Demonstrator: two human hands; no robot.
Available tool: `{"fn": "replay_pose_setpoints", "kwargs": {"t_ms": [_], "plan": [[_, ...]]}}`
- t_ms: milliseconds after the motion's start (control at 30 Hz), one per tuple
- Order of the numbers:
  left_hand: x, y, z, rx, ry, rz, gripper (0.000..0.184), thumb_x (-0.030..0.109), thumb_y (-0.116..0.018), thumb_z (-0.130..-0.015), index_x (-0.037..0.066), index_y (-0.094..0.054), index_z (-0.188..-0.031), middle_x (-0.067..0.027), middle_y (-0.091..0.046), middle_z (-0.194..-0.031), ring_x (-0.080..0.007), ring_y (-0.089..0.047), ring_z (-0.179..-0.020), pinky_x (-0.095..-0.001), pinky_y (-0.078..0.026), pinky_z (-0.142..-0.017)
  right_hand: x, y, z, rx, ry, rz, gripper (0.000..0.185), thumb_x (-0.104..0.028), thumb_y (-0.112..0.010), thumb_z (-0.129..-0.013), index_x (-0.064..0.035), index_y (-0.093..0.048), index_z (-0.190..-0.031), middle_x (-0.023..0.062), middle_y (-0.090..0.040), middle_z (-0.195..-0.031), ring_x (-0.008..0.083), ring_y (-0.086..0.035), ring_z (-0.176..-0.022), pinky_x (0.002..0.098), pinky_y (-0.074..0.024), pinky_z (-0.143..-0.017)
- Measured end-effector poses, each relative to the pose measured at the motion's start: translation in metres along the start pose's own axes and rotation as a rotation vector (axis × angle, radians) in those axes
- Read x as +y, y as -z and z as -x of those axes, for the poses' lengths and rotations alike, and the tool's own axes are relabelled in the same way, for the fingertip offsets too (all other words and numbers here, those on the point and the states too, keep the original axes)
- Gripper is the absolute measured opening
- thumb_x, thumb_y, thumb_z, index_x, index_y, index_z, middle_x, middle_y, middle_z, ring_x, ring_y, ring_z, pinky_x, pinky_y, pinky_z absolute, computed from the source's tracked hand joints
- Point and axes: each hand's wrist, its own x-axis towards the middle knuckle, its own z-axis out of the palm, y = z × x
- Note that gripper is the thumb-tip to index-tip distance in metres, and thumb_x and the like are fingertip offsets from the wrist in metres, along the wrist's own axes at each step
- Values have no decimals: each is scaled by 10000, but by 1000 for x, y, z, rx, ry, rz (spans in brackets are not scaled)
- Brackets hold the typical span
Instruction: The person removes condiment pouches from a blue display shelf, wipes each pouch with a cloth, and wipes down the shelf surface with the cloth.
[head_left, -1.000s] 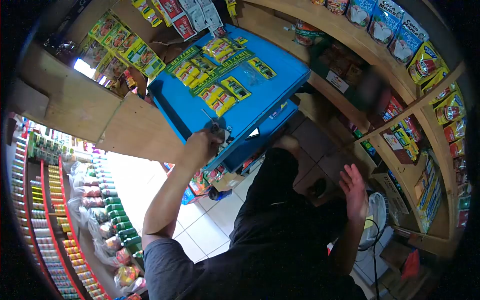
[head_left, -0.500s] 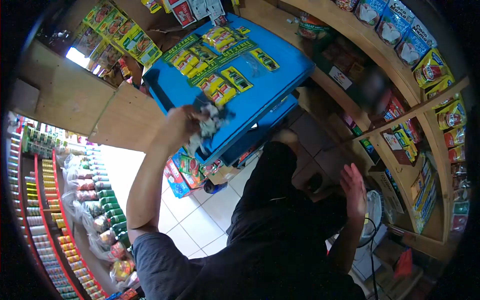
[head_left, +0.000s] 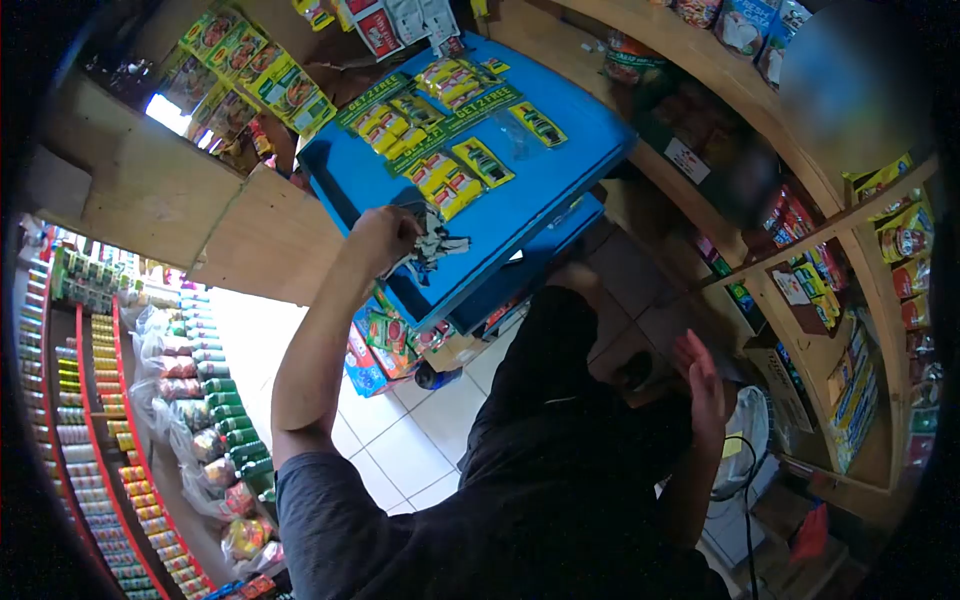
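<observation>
My left hand (head_left: 383, 240) is closed around a crumpled grey, white and dark rag (head_left: 438, 246). The rag hangs over the near left part of a blue table top (head_left: 545, 185) with a raised rim. Just beyond it lie yellow-and-red sachets (head_left: 443, 182) and a yellow pack with a dark picture (head_left: 484, 161). Farther back are green "GET 2 FREE" strips with more yellow packs (head_left: 388, 128). My right hand (head_left: 705, 388) is raised at the right, near my knee, its fingers stretched out and nothing visible in it.
Wooden shelves with hanging packets (head_left: 905, 235) curve along the right. A lined bin (head_left: 742, 440) and a black cord stand below my right hand. Bottles (head_left: 228, 420) and cans (head_left: 135, 490) fill the left shelves. Boxes (head_left: 385, 335) sit under the table.
My left hand has shifted slightly right with the rag, which was blurred before and is now sharper. The view has moved slightly. My right hand stays raised, its fingers closer together.
</observation>
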Motion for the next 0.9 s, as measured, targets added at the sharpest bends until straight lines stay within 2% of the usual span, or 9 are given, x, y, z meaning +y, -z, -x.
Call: {"fn": "replay_pose_setpoints", "kwargs": {"t_ms": [133, 167, 267, 367, 467, 533, 667, 800, 900], "plan": [[-18, 3, 5, 180, 71, 331, 222, -85, -661, -702, -18, -692, -912, -91, -699, -809, -146, -657, -688, -315, -540, -626, 10, 19, 28, -8, -53, -101, 594, -405, -458, -983, 4, -399, -1411, 174, -489, -1367, 263, -511, -1237, 383, -398, -1030], [-37, 6, 9, 181, 24, 756, 258, -112, -641, -724, -23, -675, -964, -93, -688, -895, -156, -657, -740, -299, -544, -662, 20, 28, 38, -54, -70, -149, 604, -420, -468, -976, 8, -412, -1398, 174, -503, -1350, 262, -525, -1220, 384, -420, -1008], [-42, 37, 51, 361, -114, 875, 263, -116, -616, -788, -17, -638, -1031, -83, -652, -974, -163, -642, -887, -282, -521, -784, 28, 42, 74, -70, -172, -149, 623, -459, -501, -952, 21, -454, -1346, 173, -557, -1276, 253, -570, -1147, 384, -481, -923], [-40, 58, 101, 460, 171, 877, 172, -25, -576, -865, -22, -623, -1030, -108, -667, -948, -171, -655, -825, -296, -533, -749, 53, 55, 119, -15, -233, -16, 601, -470, -521, -940, 36, -514, -1264, 174, -622, -1153, 255, -629, -1019, 371, -532, -813], [-53, 57, 153, 515, 427, 862, 168, 53, -567, -900, -18, -623, -1042, -103, -681, -889, -156, -658, -761, -266, -539, -675, 62, 68, 162, -84, -412, -321, 562, -460, -538, -934, 46, -570, -1177, 179, -665, -1035, 267, -671, -873, 359, -561, -705], [-90, 30, 185, 547, 466, 866, 179, 59, -584, -897, -26, -624, -1049, -105, -687, -898, -147, -659, -768, -258, -538, -664, 61, 68, 179, -77, -555, -575, 486, -415, -562, -928, 51, -617, -1058, 188, -683, -946, 262, -688, -761, 343, -570, -593], [-222, -70, 252, 479, 840, 1024, 246, 108, -619, -899, -42, -612, -1094, -122, -686, -971, -157, -657, -772, -281, -537, -653, 74, 79, 199, -68, -847, -179, 389, -373, -565, -925, 8, -632, -970, 142, -682, -890, 237, -676, -714, 329, -552, -552], [-343, -187, 318, 329, 900, 1239, 365, 107, -636, -876, -31, -552, -1203, -102, -670, -867, -168, -646, -682, -291, -526, -571, 150, 128, 215, -54, -1032, 19, 322, -338, -545, -933, -29, -635, -917, 105, -674, -840, 222, -656, -656, 332, -540, -529], [-256, -185, 281, 418, 947, 1365, 269, 48, -637, -861, -51, -610, -1110, -112, -664, -807, -179, -624, -618, -296, -494, -520, 123, 124, 209, 113, -1026, 121, 240, -269, -511, -935, -66, -628, -884, 88, -646, -784, 210, -629, -653, 367, -532, -584]]}}
